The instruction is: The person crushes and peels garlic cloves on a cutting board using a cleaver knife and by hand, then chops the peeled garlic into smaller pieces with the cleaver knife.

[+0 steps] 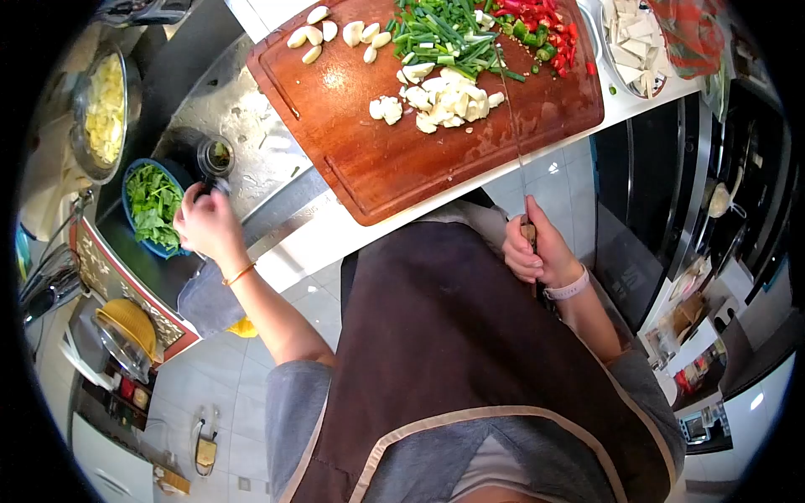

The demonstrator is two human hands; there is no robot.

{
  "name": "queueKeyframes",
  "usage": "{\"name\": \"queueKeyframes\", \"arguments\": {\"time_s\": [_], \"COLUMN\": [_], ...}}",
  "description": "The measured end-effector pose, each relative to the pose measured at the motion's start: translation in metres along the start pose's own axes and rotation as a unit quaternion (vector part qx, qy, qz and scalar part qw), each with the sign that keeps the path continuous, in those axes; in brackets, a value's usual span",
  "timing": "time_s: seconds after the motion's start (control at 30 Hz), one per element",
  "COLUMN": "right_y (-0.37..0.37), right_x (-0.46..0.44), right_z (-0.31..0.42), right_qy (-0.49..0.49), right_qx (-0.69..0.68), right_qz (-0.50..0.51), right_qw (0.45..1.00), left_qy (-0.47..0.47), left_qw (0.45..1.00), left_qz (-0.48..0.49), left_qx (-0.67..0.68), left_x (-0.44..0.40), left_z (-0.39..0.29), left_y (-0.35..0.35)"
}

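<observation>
My right hand (pixel 541 247) is wrapped round the handle of a knife (pixel 518 126), whose thin blade points away over the brown cutting board (pixel 335 126). My left hand (pixel 208 225) is over the sink, beside a blue bowl of leafy greens (pixel 153 205); it is blurred and its fingertips are partly hidden, so what it holds cannot be made out. On the board lie crushed garlic (pixel 453 99), whole garlic cloves (pixel 353 33), cut green onions (pixel 440 33) and chopped red and green peppers (pixel 545 29).
The sink's drain (pixel 218 154) is just past my left hand. A metal bowl of yellow pieces (pixel 106 109) stands at the far left. White slices fill a plate (pixel 635 46) at the upper right. A grey cloth (pixel 210 298) hangs at the sink's near edge.
</observation>
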State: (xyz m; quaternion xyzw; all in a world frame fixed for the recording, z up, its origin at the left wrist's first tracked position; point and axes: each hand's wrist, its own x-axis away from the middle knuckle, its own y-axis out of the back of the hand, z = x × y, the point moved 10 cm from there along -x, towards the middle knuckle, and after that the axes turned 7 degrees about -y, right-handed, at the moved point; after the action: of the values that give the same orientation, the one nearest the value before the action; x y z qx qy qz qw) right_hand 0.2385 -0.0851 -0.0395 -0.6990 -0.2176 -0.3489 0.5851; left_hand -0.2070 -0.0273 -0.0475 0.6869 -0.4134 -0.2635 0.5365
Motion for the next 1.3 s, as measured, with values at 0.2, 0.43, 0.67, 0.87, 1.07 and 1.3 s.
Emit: {"name": "queueKeyframes", "arguments": {"time_s": [0.2,0.43,0.67,0.87,1.07,1.3], "right_y": [0.027,0.026,0.035,0.032,0.034,0.024], "right_x": [0.034,0.054,0.057,0.054,0.050,0.026], "right_z": [0.054,0.076,0.072,0.072,0.064,0.038], "right_qy": [0.239,0.296,0.292,0.297,0.286,0.227], "right_qx": [0.181,0.210,0.189,0.180,0.185,0.267], "right_qz": [-0.281,-0.387,-0.378,-0.363,-0.345,-0.325], "right_qw": [0.911,0.848,0.858,0.865,0.875,0.879], "left_qy": [-0.142,-0.330,-0.312,-0.302,-0.344,-0.288], "left_qw": [0.987,0.908,0.894,0.923,0.929,0.930], "left_qz": [-0.015,0.042,0.050,-0.080,-0.073,0.003], "left_qx": [-0.071,0.255,0.317,0.224,0.115,0.228], "left_x": [0.023,0.064,0.055,-0.004,0.011,0.065], "left_z": [-0.084,-0.259,-0.293,-0.283,-0.284,-0.224], "left_y": [0.011,-0.034,-0.028,-0.019,-0.010,-0.013]}}
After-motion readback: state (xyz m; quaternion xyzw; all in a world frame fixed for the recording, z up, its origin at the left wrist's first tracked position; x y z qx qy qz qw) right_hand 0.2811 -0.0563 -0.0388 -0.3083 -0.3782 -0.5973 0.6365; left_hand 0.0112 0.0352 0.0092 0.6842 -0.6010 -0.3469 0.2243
